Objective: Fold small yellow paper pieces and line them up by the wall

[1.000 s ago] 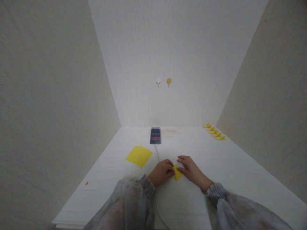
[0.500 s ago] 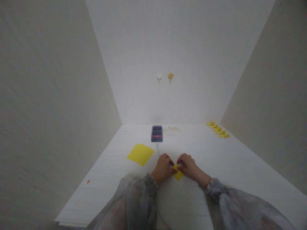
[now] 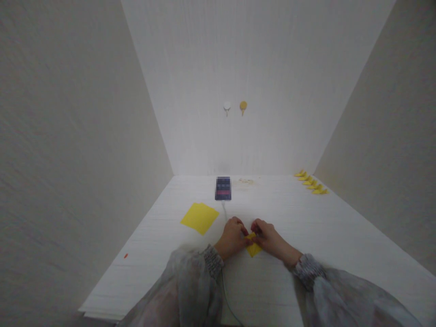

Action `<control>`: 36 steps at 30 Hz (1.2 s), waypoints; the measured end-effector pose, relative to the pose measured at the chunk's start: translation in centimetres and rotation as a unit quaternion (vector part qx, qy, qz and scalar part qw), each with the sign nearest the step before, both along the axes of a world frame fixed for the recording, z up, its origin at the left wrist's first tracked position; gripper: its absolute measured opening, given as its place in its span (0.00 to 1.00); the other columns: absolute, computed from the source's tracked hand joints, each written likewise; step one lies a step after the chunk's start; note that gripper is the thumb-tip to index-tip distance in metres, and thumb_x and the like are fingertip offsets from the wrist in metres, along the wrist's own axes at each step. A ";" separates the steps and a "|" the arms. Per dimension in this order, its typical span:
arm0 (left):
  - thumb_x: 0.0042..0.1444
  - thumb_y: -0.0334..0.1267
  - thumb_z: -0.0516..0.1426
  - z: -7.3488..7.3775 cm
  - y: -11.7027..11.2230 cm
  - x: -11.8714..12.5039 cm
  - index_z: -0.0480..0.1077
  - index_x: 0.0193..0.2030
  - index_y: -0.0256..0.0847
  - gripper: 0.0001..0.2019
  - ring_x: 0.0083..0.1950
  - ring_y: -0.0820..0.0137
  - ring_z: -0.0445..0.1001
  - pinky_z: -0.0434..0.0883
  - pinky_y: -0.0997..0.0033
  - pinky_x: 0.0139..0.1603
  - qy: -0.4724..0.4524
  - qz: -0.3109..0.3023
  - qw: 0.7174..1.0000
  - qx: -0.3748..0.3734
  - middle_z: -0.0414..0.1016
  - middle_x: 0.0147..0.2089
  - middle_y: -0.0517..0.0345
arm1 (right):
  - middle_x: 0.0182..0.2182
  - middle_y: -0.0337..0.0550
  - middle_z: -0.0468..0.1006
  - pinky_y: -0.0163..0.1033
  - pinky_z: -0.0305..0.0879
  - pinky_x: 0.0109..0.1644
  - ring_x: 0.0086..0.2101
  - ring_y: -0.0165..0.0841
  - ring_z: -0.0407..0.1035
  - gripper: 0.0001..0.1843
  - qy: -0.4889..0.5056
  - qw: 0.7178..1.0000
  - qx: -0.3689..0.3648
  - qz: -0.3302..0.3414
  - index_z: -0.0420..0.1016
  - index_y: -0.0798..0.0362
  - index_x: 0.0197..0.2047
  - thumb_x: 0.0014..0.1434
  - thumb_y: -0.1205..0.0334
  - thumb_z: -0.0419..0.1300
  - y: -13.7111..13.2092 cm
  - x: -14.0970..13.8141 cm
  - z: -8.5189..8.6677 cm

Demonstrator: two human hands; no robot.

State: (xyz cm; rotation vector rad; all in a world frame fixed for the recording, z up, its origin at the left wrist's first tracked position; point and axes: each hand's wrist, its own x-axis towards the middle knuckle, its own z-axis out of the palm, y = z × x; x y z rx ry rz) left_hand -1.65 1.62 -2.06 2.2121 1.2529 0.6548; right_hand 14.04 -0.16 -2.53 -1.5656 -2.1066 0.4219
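Observation:
A small folded piece of yellow paper (image 3: 253, 250) lies on the white table between my hands, its pointed end toward me. Crease lines run down to that point. My left hand (image 3: 233, 238) pinches its left upper edge between thumb and fingers. On the other side my right hand (image 3: 267, 235) is closed on the right upper part, with the thumb on the paper and the fingers curled above it. The fingers partly cover the paper's far end. To the left of my hands rest flat yellow paper sheets (image 3: 200, 218), slightly fanned.
A phone (image 3: 223, 188) with a blurred screen stands at the back, its white cable (image 3: 225, 290) running toward me under my left arm. Several folded yellow paper figures (image 3: 310, 182) line the back right. Two hooks (image 3: 243, 105) hang on the wall. A small orange-red bit (image 3: 126, 256) lies left.
My right fingers have shifted slightly to the left and curled a little closer over the paper's top. The left hand has barely moved, and the view has tilted slightly.

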 end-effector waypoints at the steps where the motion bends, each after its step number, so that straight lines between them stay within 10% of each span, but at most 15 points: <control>1: 0.38 0.45 0.59 0.0 0.0 0.0 0.73 0.27 0.37 0.13 0.41 0.68 0.64 0.61 0.70 0.43 -0.004 -0.002 1.000 0.004 0.65 0.39 0.52 | 0.27 0.38 0.71 0.33 0.58 0.32 0.29 0.29 0.65 0.12 0.016 1.000 -0.003 0.007 0.65 0.54 0.33 0.42 0.73 0.54 0.0 0.0 0.0; 36: 0.41 0.31 0.52 -1.1 1.0 -0.7 0.71 0.30 0.37 0.09 0.30 0.75 0.66 0.63 0.76 0.33 -0.017 -0.037 0.999 -0.027 0.71 0.28 0.59 | 0.28 0.44 0.68 0.40 0.58 0.38 0.33 0.34 0.61 0.08 -0.095 0.979 0.129 0.129 0.68 0.56 0.29 0.55 0.69 0.49 -0.3 1.1 -0.1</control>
